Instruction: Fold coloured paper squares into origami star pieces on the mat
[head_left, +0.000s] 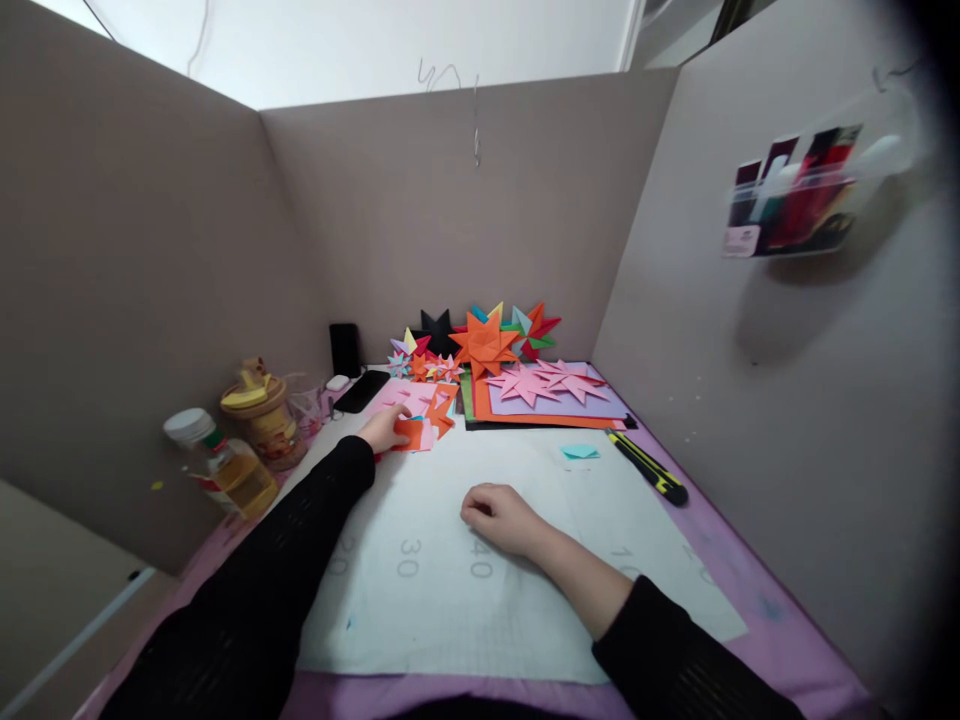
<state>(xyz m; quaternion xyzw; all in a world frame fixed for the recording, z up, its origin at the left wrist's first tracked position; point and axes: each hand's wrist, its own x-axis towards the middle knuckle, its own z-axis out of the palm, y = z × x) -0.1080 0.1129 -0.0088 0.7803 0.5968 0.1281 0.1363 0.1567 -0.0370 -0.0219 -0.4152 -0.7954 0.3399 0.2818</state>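
My left hand (pixel 382 430) reaches to the left side of the mat, its bent fingers closed at the edge of a small piece of orange paper (pixel 412 434). Pink and orange folded pieces lie around it. My right hand (pixel 504 516) rests on the white printed mat (pixel 457 610), loosely curled, with nothing visible in it. A small light-blue folded paper (pixel 580 452) lies on the mat farther right, apart from both hands. Behind the hands are pink paper stars (pixel 523 384) on stacked coloured sheets (pixel 551 424), with a large orange paper star (pixel 486 343) beyond.
A yellow-black utility knife (pixel 649 468) lies at the right. On the left stand a bottle of amber liquid (pixel 244 480), a brown lidded cup (pixel 270 425) and a black phone (pixel 363 391). Grey partitions (pixel 465 200) enclose the desk; a clear pouch (pixel 802 200) hangs right.
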